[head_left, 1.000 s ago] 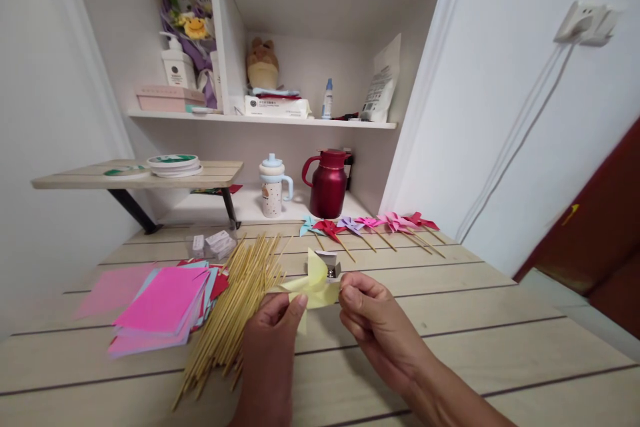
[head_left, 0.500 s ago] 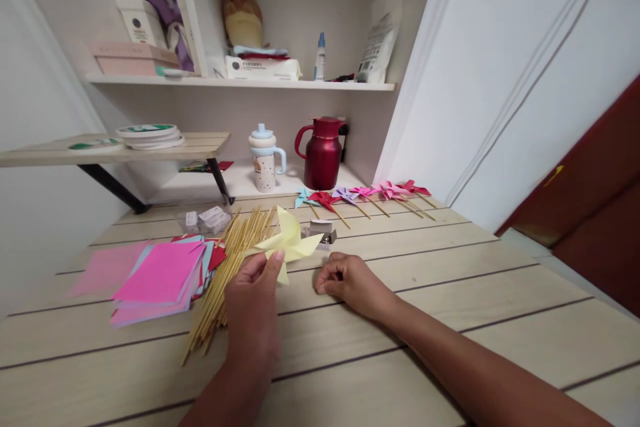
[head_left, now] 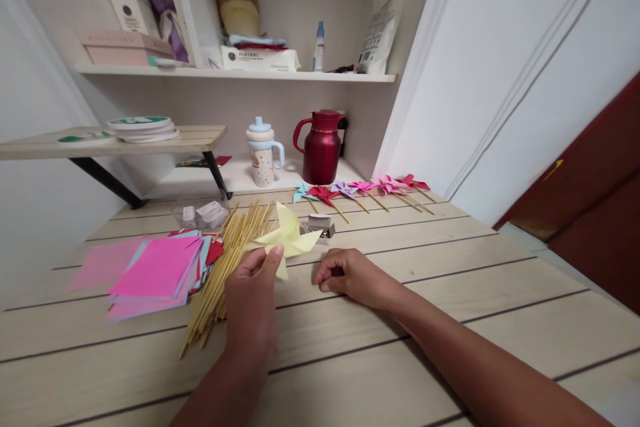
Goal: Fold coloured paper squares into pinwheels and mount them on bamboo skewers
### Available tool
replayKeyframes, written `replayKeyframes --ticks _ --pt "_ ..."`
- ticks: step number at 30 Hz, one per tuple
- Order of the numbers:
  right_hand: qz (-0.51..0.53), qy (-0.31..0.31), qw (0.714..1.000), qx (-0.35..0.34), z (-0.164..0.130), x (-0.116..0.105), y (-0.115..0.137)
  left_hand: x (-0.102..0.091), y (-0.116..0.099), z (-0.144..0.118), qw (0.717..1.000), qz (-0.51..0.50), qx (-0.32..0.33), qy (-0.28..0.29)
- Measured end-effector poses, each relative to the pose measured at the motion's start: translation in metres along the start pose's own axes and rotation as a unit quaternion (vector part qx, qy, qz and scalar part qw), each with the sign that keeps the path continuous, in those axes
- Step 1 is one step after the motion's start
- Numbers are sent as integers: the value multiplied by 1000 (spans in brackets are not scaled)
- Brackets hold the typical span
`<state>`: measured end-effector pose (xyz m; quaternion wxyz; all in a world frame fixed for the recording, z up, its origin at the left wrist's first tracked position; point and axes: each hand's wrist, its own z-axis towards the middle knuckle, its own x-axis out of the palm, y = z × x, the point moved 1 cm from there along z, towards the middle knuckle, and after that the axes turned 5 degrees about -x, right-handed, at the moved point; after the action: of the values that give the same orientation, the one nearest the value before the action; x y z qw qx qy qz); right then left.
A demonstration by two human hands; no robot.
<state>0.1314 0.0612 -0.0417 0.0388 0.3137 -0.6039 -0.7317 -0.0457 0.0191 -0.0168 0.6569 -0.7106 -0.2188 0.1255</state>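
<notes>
Pinched between thumb and fingers of my left hand (head_left: 254, 290) is a yellow paper pinwheel (head_left: 286, 233) with folded blades, held just above the table. My right hand (head_left: 353, 273) rests on the wood to its right, fingers curled and thumb pressed in; whatever they hold, if anything, is too small or hidden to make out. Behind the pinwheel stands a small opened box (head_left: 321, 227) with tiny metallic bits inside. A pile of thin wooden sticks (head_left: 213, 300) lies to the left, partly behind my left hand. Square paper sheets (head_left: 155, 267), pink on top, are stacked farther left.
Finished pinwheels on sticks (head_left: 345, 191) line the back right of the table. Behind them stand a red thermos jug (head_left: 321, 150) and a handled cup (head_left: 263, 163). A raised wooden shelf (head_left: 200, 138) bearing discs occupies the left. Clear packets (head_left: 210, 213) sit near the sticks.
The view has shifted slightly, so the scene sits a little higher. My hands and the yellow pinwheel keep nearly the same pose.
</notes>
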Motion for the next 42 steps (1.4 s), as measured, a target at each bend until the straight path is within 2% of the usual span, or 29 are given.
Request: replayKeyframes --ticks 4,13,29,42 --pt "22 7 1000 8 -1 0 -1 0 1 0 1000 -7 -9 -9" --pt "36 -2 999 23 -1 -3 -4 0 12 8 996 -82 -30 9" --pt "30 2 999 22 -2 -5 -9 -1 23 11 992 -88 -51 76" --pt "10 -24 1000 -6 -2 -1 1 -1 21 8 993 -84 -54 67"
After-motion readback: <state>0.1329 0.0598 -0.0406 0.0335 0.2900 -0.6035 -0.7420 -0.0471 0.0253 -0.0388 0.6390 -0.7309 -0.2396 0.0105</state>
